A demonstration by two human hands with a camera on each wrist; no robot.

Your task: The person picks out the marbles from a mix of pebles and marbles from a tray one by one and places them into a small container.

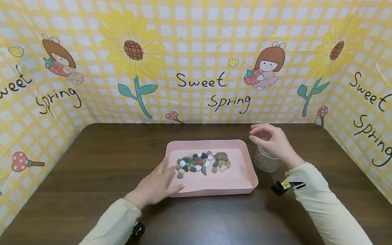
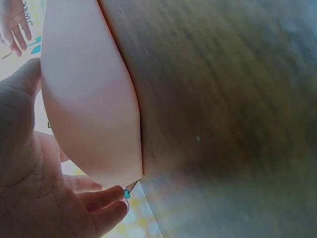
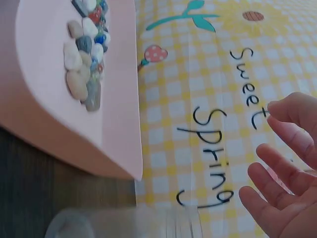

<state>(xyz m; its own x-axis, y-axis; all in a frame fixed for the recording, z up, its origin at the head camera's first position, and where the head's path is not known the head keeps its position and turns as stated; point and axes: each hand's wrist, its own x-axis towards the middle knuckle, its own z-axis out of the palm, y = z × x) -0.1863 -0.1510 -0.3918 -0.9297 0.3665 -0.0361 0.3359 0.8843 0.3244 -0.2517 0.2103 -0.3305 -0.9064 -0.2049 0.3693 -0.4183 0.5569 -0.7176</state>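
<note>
A shallow pink tray [image 1: 242,172] lies on the table with a cluster of small pebbles [image 1: 198,162] in mixed colours. My left hand [image 1: 154,184] rests at the tray's left side, its fingers spread over the rim and its thumb over the near left corner. In the left wrist view the palm [image 2: 29,183] lies close along the tray's wall [image 2: 94,99]. To the right of the tray stands a clear jar [image 1: 266,161]. Above its mouth hovers my right hand [image 1: 274,143], fingers loosely bent, thumb and forefinger apart, nothing visible between them.
The dark wooden table [image 1: 83,176] carries the tray and jar near its middle. A yellow checked cloth [image 1: 191,62] with printed flowers and lettering hangs behind and on both sides.
</note>
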